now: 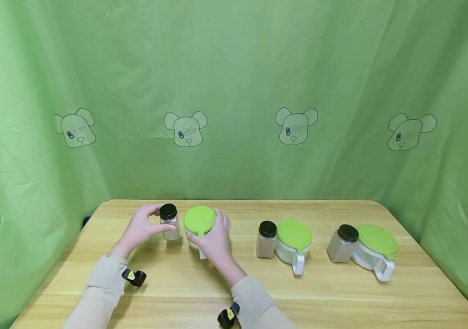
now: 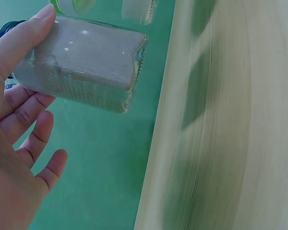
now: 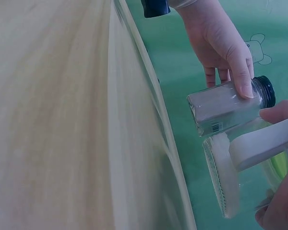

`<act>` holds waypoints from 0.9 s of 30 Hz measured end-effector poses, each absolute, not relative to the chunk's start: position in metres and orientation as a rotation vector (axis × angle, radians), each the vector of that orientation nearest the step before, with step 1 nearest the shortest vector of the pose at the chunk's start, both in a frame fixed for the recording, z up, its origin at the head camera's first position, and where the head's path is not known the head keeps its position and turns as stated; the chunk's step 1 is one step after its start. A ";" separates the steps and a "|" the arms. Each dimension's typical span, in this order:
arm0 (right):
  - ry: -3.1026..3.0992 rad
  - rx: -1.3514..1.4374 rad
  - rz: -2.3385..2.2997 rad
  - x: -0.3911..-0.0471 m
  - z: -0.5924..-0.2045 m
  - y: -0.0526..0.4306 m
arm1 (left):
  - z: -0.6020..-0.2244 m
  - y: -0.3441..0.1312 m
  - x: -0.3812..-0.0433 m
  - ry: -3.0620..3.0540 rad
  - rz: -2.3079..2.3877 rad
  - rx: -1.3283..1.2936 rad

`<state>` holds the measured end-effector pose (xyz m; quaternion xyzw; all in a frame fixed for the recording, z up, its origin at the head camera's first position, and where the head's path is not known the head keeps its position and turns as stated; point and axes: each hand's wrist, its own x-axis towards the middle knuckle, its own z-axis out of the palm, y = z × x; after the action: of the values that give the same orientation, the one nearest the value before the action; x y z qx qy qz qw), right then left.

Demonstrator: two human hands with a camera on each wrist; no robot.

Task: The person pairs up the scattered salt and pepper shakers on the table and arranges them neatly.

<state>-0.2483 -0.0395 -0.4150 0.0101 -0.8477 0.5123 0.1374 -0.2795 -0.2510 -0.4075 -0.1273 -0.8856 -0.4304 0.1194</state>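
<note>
My left hand (image 1: 143, 226) pinches a clear square jar (image 1: 171, 235) with a black screw lid (image 1: 168, 211) between thumb and fingers. The jar, full of greyish powder, hangs a little above the table at the left. Close to its right, my right hand (image 1: 215, 235) grips a round clear seasoning pot (image 3: 221, 179) with a green lid (image 1: 199, 220) and a white handle (image 3: 264, 143). White grains lie at the pot's bottom. In the right wrist view both vessels appear raised, side by side, with the right hand's thumb near the black lid.
On the wooden table (image 1: 168, 292), a black-lidded jar (image 1: 265, 246) stands beside a green-lidded pot (image 1: 294, 236) right of centre. A similar jar (image 1: 341, 246) and pot (image 1: 375, 242) stand farther right. A green curtain (image 1: 234, 169) surrounds the table's back and sides.
</note>
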 end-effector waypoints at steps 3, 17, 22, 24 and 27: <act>-2.450 0.031 1.481 -0.246 -0.415 -0.036 | -0.408 -0.248 -0.278 -2.584 -1.263 -0.380; -2.470 0.030 1.462 -0.241 -0.416 -0.022 | -0.411 -0.235 -0.276 -2.582 -1.231 -0.421; -2.466 0.016 1.463 -0.240 -0.418 -0.017 | -0.413 -0.228 -0.275 -2.586 -1.223 -0.440; -2.456 0.015 1.458 -0.238 -0.419 -0.014 | -0.413 -0.226 -0.275 -2.588 -1.223 -0.445; -2.443 0.017 1.452 -0.237 -0.419 -0.011 | -0.413 -0.222 -0.273 -2.591 -1.233 -0.453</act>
<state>-0.2366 -0.0112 -0.4190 0.0060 -0.8499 0.5053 0.1493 -0.2731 -0.2216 -0.4133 -0.1547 -0.8857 -0.4214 0.1179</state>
